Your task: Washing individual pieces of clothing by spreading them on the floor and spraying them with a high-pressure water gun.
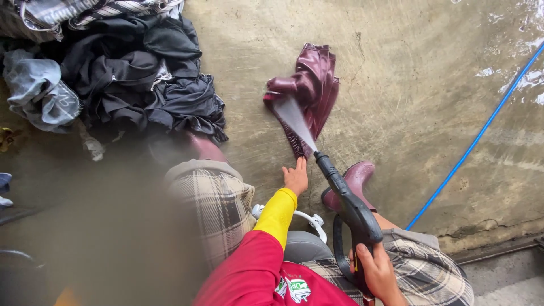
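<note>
Lying flat on the wet concrete floor [396,102], ahead of the knees — maroon garment [311,85], folded and glossy under the water jet [294,119]. Probably limp, heavy with water and slippery; best gripped at a bunched edge rather than the slick face. Aimed at it, black spray gun [351,209], right hand [378,275] clamped on the grip, fingers wrapped shut. Left hand [296,177] reaching down, fingers together and extended, holding nothing. Nearby: maroon boot [358,177], blue hose [476,139], dark clothes pile [130,73]. Lower left blurred out — unreadable; trigger finger hidden.
</note>
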